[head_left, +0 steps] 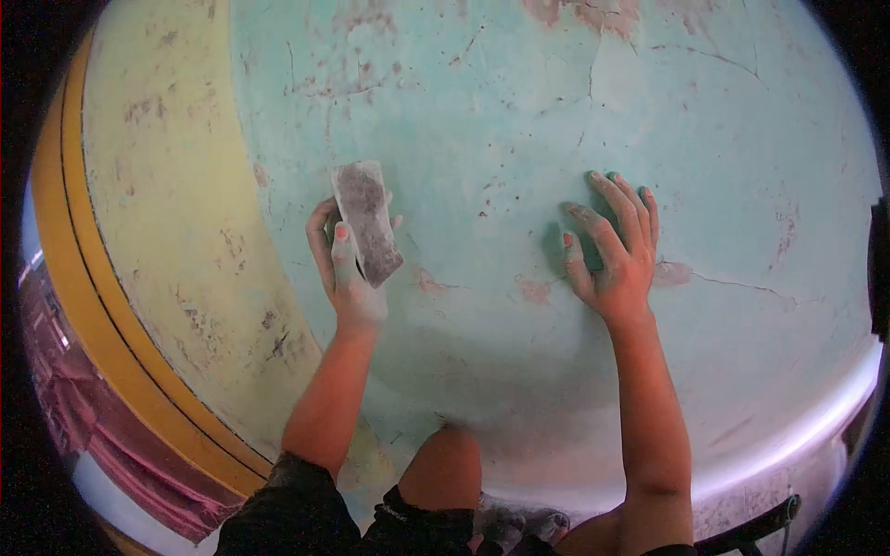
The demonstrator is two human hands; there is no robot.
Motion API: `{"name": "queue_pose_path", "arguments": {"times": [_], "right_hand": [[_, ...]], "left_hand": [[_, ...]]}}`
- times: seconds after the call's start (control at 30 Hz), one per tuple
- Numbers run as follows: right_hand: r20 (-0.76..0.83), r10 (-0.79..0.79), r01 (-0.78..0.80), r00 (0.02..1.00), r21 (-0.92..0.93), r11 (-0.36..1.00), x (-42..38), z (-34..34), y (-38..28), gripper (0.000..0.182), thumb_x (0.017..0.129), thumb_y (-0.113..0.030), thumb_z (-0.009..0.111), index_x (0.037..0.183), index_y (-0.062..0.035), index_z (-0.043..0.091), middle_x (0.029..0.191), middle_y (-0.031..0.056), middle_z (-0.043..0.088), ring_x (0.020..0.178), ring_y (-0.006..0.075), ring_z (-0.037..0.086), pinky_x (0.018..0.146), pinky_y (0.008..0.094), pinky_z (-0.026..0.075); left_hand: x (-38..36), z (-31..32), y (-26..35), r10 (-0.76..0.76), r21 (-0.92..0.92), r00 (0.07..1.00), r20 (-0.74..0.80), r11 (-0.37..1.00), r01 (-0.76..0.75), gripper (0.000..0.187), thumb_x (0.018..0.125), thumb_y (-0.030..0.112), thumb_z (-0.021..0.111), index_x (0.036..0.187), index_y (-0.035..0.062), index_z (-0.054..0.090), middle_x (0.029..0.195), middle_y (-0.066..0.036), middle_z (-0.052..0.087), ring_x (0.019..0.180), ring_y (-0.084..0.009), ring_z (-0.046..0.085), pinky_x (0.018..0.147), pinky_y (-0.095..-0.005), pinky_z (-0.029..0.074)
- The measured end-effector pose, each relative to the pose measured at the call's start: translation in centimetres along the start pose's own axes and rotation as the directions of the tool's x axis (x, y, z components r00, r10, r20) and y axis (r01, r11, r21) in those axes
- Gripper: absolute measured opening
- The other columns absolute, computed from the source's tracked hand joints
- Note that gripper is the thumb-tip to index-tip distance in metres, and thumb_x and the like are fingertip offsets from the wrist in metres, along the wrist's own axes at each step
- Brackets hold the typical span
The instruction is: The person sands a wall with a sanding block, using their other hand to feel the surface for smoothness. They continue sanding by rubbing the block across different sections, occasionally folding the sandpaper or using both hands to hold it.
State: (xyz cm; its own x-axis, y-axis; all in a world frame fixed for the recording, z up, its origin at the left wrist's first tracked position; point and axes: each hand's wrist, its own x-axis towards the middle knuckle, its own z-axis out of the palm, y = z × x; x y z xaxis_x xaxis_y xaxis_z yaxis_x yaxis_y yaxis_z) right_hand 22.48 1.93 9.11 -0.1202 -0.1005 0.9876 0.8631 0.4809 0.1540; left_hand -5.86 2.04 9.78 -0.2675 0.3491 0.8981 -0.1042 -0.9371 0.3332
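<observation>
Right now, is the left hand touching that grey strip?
Touching. The head view shows the left hand gripping the grey strip, thumb at one edge, fingers behind it.

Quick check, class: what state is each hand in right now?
Left hand: grip closed on a gray strip.
Right hand: open and holding nothing visible, fingers spread at the wall.

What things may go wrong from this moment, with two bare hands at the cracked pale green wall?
The thin grey, pale-edged sheet may slip or bend, because the left hand holds it by the lower part, with its upper end sticking out. The pale green painted wall has cracks and worn patches, so rubbing there might loosen more paint. The bare right hand is spread beside a brownish worn patch, where rough edges could scratch skin.
</observation>
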Motion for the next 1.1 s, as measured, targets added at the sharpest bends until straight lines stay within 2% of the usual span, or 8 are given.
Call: {"name": "queue_pose_path", "arguments": {"times": [0.17,0.5,0.6,0.67,0.7,0.8,0.93,1.1], "right_hand": [[-0.007,-0.006,0.006,1.0,0.012,1.0,-0.1,0.0,0.1,0.031,0.074,-0.014,0.072,0.104,-0.0171,0.07,0.136,0.0083,0.057,0.128,0.0297,0.051,0.113,0.0539,0.031],[0.003,-0.001,0.001,1.0,0.027,1.0,0.0,-0.2,0.0,0.029,0.075,-0.014,0.072,0.104,-0.0167,0.069,0.135,0.0083,0.058,0.128,0.0298,0.051,0.113,0.054,0.031],[0.0,-0.005,0.005,1.0,0.02,1.0,0.0,-0.1,0.0,0.029,0.074,-0.014,0.072,0.104,-0.0164,0.069,0.135,0.0085,0.058,0.128,0.0296,0.051,0.113,0.054,0.031],[0.01,0.001,-0.001,1.0,0.008,1.0,0.0,-0.2,-0.1,0.029,0.074,-0.014,0.072,0.103,-0.0162,0.07,0.135,0.0084,0.057,0.128,0.0296,0.051,0.114,0.054,0.03],[0.009,0.0,0.0,1.0,0.009,1.0,0.0,-0.2,0.0,0.029,0.074,-0.014,0.072,0.103,-0.0162,0.07,0.135,0.0084,0.057,0.128,0.0296,0.051,0.114,0.054,0.03],[-0.005,-0.002,0.002,1.0,0.011,1.0,-0.2,0.0,0.1,0.029,0.074,-0.014,0.072,0.102,-0.0164,0.07,0.135,0.0084,0.057,0.128,0.0296,0.051,0.114,0.054,0.031],[0.0,-0.005,0.005,1.0,0.006,1.0,0.0,-0.1,0.1,0.029,0.074,-0.014,0.071,0.103,-0.0168,0.07,0.136,0.0082,0.057,0.129,0.0292,0.051,0.114,0.0539,0.03],[0.007,0.002,-0.002,1.0,0.012,1.0,-0.1,0.0,0.0,0.029,0.074,-0.014,0.071,0.103,-0.0172,0.07,0.136,0.0081,0.057,0.128,0.0295,0.051,0.114,0.0536,0.03]], "left_hand": [[0.1,0.7,1.3,-0.12,-0.074,0.992,-0.04,0.99,0.117,0.058,0.099,0.044,0.052,0.139,0.0073,0.033,0.137,-0.014,0.046,0.124,-0.0318,0.055,0.098,-0.0463,0.048],[0.2,0.4,0.6,-0.106,0.02,0.994,-0.014,0.994,0.107,0.06,0.099,0.043,0.053,0.141,0.0059,0.034,0.141,-0.013,0.043,0.127,-0.0312,0.051,0.1,-0.0467,0.047],[1.6,0.4,-1.2,0.027,0.246,0.999,0.025,0.969,-0.032,0.057,0.099,0.037,0.055,0.143,0.0059,0.034,0.144,-0.015,0.041,0.13,-0.0306,0.046,0.104,-0.0457,0.044],[3.6,-0.1,-3.5,0.378,0.498,0.895,0.237,0.744,-0.446,0.054,0.098,0.029,0.059,0.14,0.0045,0.037,0.144,-0.016,0.039,0.133,-0.0285,0.041,0.109,-0.0445,0.039],[4.4,-0.2,-3.7,0.44,0.599,0.837,0.326,0.589,-0.542,0.056,0.094,0.023,0.065,0.139,0.003,0.038,0.143,-0.019,0.038,0.133,-0.031,0.04,0.111,-0.0445,0.036],[6.1,0.7,-6.0,0.585,0.602,0.699,0.411,0.402,-0.69,0.059,0.088,0.016,0.07,0.137,0.0017,0.041,0.139,-0.024,0.042,0.128,-0.0367,0.043,0.105,-0.0472,0.036],[6.3,0.7,-7.1,0.623,0.64,0.637,0.454,0.269,-0.72,0.067,0.087,0.018,0.07,0.141,-0.0014,0.035,0.138,-0.025,0.043,0.128,-0.0387,0.042,0.104,-0.0511,0.035],[6.1,0.7,-7.2,0.619,0.636,0.675,0.403,0.341,-0.692,0.066,0.088,0.018,0.07,0.141,-0.0016,0.036,0.138,-0.025,0.044,0.128,-0.0384,0.043,0.105,-0.051,0.035]]}}
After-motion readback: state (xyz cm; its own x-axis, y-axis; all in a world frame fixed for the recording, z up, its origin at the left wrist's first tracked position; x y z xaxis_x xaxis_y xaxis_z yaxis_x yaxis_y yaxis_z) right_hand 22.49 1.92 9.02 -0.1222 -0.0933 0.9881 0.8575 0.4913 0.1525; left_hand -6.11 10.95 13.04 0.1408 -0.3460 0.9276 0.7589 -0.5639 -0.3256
